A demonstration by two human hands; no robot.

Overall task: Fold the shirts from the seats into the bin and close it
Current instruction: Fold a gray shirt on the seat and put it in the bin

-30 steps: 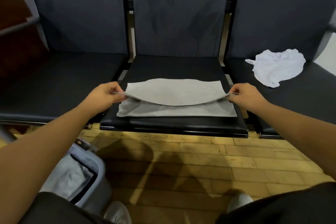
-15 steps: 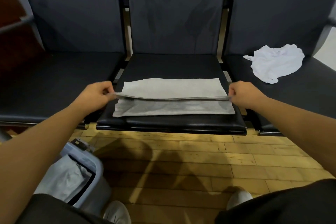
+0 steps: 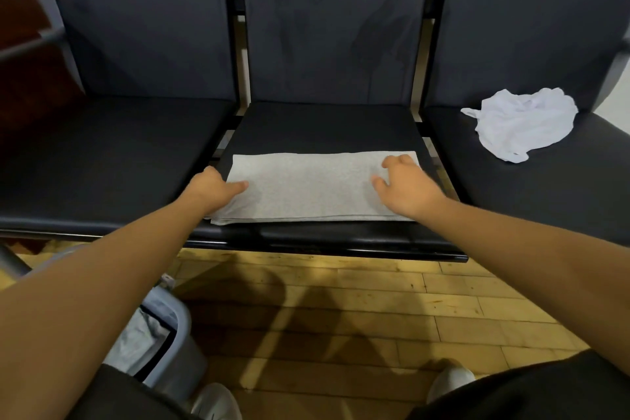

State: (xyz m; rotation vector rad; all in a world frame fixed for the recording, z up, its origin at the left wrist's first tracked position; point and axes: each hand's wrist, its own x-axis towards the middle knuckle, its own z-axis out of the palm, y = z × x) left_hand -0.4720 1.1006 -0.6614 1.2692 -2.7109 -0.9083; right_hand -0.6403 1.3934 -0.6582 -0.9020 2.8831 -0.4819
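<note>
Two hands lie on the grey shirt (image 3: 306, 184), which is folded into a long flat rectangle across the front half of the middle seat (image 3: 324, 126), its near edge close to the seat's front lip. Our left hand (image 3: 213, 186) rests at the shirt's left end with one finger stretched flat onto the cloth, and we cannot see it gripping anything. Our right hand (image 3: 405, 186) sits on the right end, released, with its fingers spread and lightly bent against the fabric.

On the right seat (image 3: 545, 187) a white shirt (image 3: 521, 123) lies crumpled in a loose heap, well apart from the grey one. The left seat (image 3: 102, 153) shows only its dark cushion.

Down at the lower left the bin (image 3: 177, 327) stands on the wooden floor (image 3: 341, 300), partly hidden behind our left forearm. Its top is open, and we see pale grey cloth inside it. Two light shoes (image 3: 214, 401) show at the bottom edge.
</note>
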